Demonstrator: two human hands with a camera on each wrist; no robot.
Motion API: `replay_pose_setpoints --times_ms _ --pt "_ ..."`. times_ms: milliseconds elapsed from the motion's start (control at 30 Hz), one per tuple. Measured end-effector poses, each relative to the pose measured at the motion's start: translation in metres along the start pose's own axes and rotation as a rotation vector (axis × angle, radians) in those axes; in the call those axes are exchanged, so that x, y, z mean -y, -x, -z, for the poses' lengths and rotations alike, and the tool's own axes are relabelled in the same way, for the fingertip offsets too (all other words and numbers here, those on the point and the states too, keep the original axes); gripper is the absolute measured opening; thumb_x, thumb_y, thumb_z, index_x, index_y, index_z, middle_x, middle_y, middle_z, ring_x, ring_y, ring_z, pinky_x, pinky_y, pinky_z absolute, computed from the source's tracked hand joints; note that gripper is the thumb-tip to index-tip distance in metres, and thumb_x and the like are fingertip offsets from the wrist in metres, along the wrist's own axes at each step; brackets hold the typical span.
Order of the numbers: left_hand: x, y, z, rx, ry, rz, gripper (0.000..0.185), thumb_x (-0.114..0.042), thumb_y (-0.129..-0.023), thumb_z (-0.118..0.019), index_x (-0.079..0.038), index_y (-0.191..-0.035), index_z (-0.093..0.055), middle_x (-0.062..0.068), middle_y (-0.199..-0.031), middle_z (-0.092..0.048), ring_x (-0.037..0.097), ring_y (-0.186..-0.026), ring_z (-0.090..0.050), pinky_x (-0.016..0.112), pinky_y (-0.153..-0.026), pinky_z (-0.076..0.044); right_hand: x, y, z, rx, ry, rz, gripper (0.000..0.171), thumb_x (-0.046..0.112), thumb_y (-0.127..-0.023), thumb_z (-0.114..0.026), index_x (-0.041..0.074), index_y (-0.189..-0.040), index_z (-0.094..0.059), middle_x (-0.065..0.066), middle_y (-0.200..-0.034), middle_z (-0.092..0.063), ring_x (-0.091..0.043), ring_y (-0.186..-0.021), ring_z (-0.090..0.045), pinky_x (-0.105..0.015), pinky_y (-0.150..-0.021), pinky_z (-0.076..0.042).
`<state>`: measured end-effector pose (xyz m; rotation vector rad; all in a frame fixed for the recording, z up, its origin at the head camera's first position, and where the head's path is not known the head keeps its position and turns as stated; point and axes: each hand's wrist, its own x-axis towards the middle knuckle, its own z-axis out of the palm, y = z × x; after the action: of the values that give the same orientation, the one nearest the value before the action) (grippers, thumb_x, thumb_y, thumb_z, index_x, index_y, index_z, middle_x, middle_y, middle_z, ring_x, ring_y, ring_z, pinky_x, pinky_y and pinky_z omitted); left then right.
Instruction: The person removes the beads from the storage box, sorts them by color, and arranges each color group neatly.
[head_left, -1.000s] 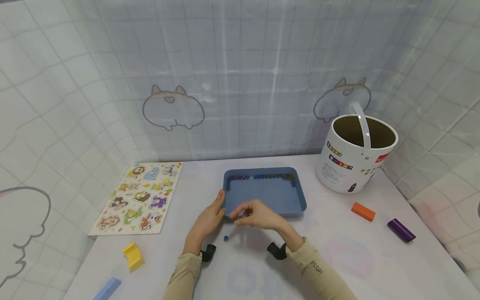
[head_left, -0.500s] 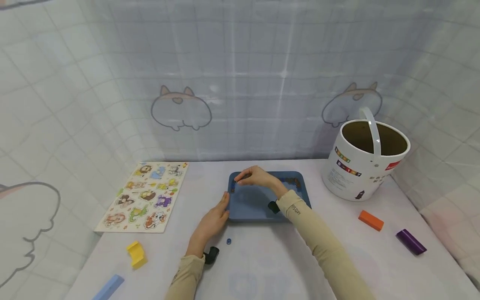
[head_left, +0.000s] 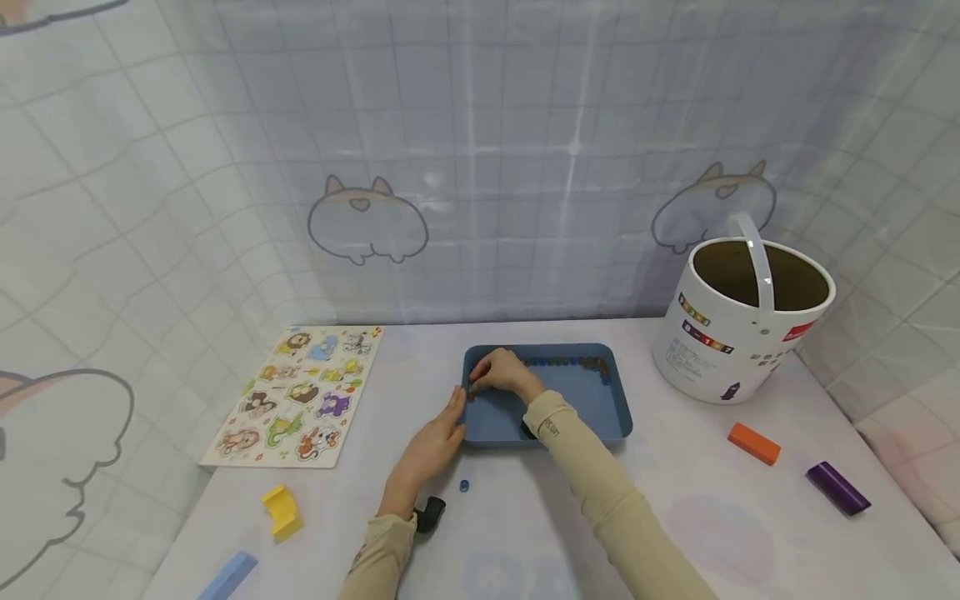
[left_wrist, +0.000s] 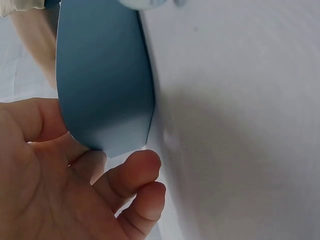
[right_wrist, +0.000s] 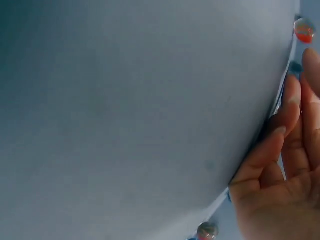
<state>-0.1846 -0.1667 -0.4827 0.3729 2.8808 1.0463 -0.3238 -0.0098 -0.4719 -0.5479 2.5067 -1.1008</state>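
A blue tray [head_left: 585, 400] lies at the table's middle, with several small beads [head_left: 570, 362] lined along its far wall. My right hand [head_left: 477, 387] reaches inside the tray at the far left corner, fingertips down by the left wall. In the right wrist view its fingers [right_wrist: 272, 145] lie against the tray wall near a red bead [right_wrist: 304, 29]; whether they pinch a bead is hidden. My left hand [head_left: 450, 414] rests with straight fingers against the tray's near left corner [left_wrist: 107, 135]. A lone blue bead [head_left: 464, 485] sits on the table in front of the tray.
An animal puzzle board [head_left: 296, 396] lies at the left. A yellow block [head_left: 281, 510] and a light blue block [head_left: 228, 577] sit near the front left. At the right stand a white bucket [head_left: 742, 333], an orange block [head_left: 753, 442] and a purple block [head_left: 837, 487].
My right hand rose from the table in front of the tray and went into the tray's far left corner, then shifted slightly left. The left hand stayed at the tray's corner.
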Motion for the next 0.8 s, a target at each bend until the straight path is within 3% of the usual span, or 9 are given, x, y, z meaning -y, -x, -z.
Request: replay_pose_setpoints --times_ms 100,200,333,467,800 --pt "-0.001 0.000 0.001 0.001 0.002 0.001 0.060 -0.015 -0.101 -0.044 -0.002 -0.153 -0.019 0.015 -0.161 -0.018 0.030 -0.146 -0.027 0.049 -0.118 -0.027 0.000 0.001 -0.001 0.039 -0.002 0.020 0.022 0.016 -0.074 -0.083 0.011 -0.094 -0.075 -0.002 -0.090 -0.074 -0.011 -0.080 -0.065 -0.025 -0.078 -0.053" --pt "0.000 -0.001 0.001 0.002 -0.002 0.001 0.060 -0.015 -0.101 -0.044 -0.003 -0.153 -0.020 0.014 -0.161 -0.018 0.030 -0.146 -0.028 0.048 -0.118 -0.028 -0.004 0.003 0.000 0.130 0.024 0.056 0.029 0.017 -0.074 -0.084 0.012 -0.099 -0.072 -0.001 -0.097 -0.069 -0.011 -0.087 -0.061 -0.024 -0.080 -0.051" --pt "0.000 0.000 0.001 0.008 -0.001 0.003 0.060 -0.016 -0.101 -0.045 -0.004 -0.154 -0.019 0.013 -0.161 -0.018 0.030 -0.146 -0.027 0.048 -0.118 -0.028 -0.001 0.008 -0.003 0.228 0.201 0.123 0.040 0.030 -0.071 -0.086 0.015 -0.102 -0.066 0.001 -0.104 -0.061 -0.012 -0.091 -0.054 -0.031 -0.086 -0.047" --pt "0.002 -0.001 -0.001 0.001 -0.009 -0.004 0.061 -0.015 -0.100 -0.045 -0.004 -0.154 -0.019 0.014 -0.161 -0.018 0.030 -0.146 -0.028 0.049 -0.118 -0.029 0.005 0.012 -0.009 0.203 0.337 0.140 0.039 0.038 -0.067 -0.087 0.019 -0.094 -0.066 0.004 -0.097 -0.058 -0.011 -0.086 -0.051 -0.037 -0.088 -0.041" --pt "0.002 0.000 0.000 0.014 -0.025 0.008 0.063 -0.017 -0.100 -0.047 -0.003 -0.154 -0.018 0.014 -0.161 -0.016 0.030 -0.147 -0.026 0.049 -0.118 -0.028 0.006 0.007 -0.015 0.164 0.332 0.186 0.011 0.028 -0.080 -0.078 0.021 -0.081 -0.069 0.009 -0.084 -0.066 -0.010 -0.080 -0.057 -0.054 -0.103 -0.036"
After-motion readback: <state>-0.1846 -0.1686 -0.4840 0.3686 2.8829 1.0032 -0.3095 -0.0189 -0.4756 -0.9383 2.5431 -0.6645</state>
